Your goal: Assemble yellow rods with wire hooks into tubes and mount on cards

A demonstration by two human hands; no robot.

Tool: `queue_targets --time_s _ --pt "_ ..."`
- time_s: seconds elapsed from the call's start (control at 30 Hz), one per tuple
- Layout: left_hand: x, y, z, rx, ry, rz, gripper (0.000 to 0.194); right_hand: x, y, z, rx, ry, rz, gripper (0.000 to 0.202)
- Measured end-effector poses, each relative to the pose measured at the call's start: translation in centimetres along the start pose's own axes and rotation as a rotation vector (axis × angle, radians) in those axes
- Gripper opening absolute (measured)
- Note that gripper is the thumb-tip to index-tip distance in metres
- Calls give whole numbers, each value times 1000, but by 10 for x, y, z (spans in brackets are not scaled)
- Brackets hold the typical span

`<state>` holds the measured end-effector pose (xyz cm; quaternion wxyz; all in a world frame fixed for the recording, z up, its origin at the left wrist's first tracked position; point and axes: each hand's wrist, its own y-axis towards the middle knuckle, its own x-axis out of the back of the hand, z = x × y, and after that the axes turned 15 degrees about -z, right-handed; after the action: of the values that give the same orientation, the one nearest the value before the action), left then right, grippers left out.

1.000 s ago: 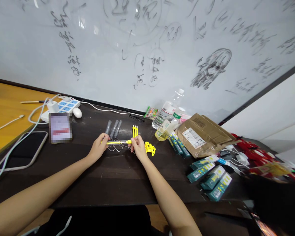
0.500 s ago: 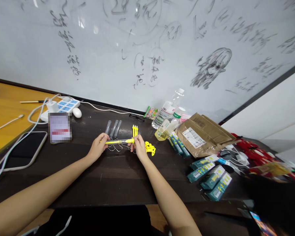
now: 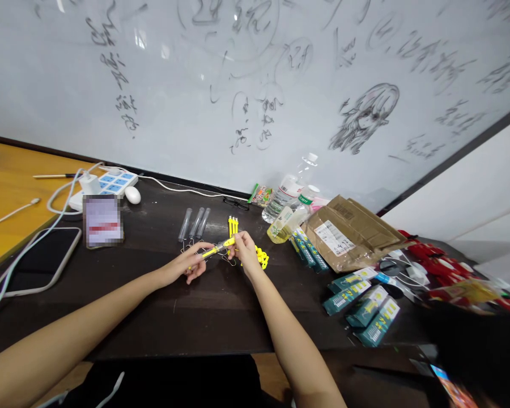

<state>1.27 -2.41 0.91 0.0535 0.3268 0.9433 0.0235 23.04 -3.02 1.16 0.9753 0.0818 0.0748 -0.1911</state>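
Observation:
A clear tube with yellow parts [image 3: 215,250] slants up to the right between my hands. My right hand [image 3: 243,249] pinches its yellow right end. At the lower left end, my left hand [image 3: 187,265] is round the tube, its fingers partly spread. Three clear tubes [image 3: 194,224] lie behind my left hand, with thin metal wire hooks [image 3: 186,245] below them. Several yellow sticks [image 3: 233,225] lie behind my right hand, and a pile of yellow pieces [image 3: 262,258] is partly hidden beside it.
Green boxes [image 3: 345,297], a brown parcel [image 3: 348,232] and bottles [image 3: 283,198] stand or lie to the right. On the left are a phone [image 3: 42,260], a power strip [image 3: 117,184], cables and a white mouse [image 3: 132,195]. A whiteboard [image 3: 174,124] rises behind.
The tube has tilted, its left end now lower and nearer me. My left hand has moved right along it and loosened its fingers. My right hand has shifted slightly right.

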Motion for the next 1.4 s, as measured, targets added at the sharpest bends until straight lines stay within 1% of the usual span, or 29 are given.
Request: queue_targets --time_s 0.1,0.2,0.3,0.4,0.57,0.7,0.87,1.07,1.23,1.4 --pt "1 -1 -2 106 -120 23 55 1 0 1 -24 1 28 35" --pt "0 -4 -11 226 -188 78 55 1 0 2 -42 10 50 35" --pt "-2 -6 -18 282 -217 103 55 1 -1 2 -53 11 71 36" --pt "-2 -4 -14 248 -189 46 54 0 -1 2 -58 9 81 36" --pt "1 2 2 103 -99 -63 51 -1 -1 0 -65 22 79 35" --pt "2 1 1 29 -60 -128 51 -2 -3 2 -99 63 80 34" --pt "1 0 0 61 -65 -82 48 -3 -5 4 -141 102 63 33" --pt "-3 3 0 82 -137 -39 52 -4 -5 0 -178 58 65 35" --pt "-6 4 0 63 -113 -62 55 -5 -4 -3 -192 5 26 36" --pt "-4 8 5 38 -93 -60 60 -5 -4 -4 -176 7 43 38"
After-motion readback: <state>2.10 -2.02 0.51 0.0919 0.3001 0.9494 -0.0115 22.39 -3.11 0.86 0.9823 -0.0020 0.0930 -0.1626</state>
